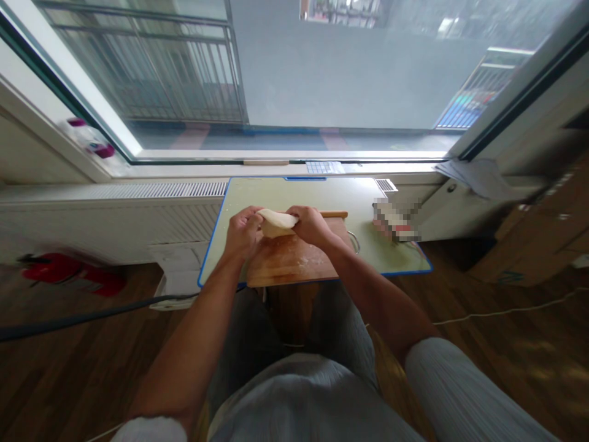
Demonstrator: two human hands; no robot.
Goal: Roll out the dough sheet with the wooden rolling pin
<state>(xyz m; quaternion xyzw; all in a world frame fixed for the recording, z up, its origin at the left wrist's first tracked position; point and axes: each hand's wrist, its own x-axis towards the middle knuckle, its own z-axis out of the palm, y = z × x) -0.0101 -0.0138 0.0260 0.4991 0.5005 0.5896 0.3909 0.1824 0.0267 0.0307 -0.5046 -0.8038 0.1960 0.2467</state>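
A pale flattened piece of dough (278, 222) hangs between my two hands above a wooden cutting board (294, 263). My left hand (245, 228) pinches its left end, and my right hand (310, 224) grips the right end. The dough sags and folds a little between them; whether its lower edge touches the board I cannot tell. Behind my right hand lies a wooden rolling pin (339, 215), most of it hidden by the hand and the dough. White flour is scattered on the board. A metal handle (354, 242) sticks out at the board's right side.
The board rests on a small light-green table (257, 189) with a blue edge, against a radiator under a window. A pixelated object (394, 222) sits on the table's right. A red fire extinguisher (69, 273) lies at left; a cardboard box (534, 233) stands at right.
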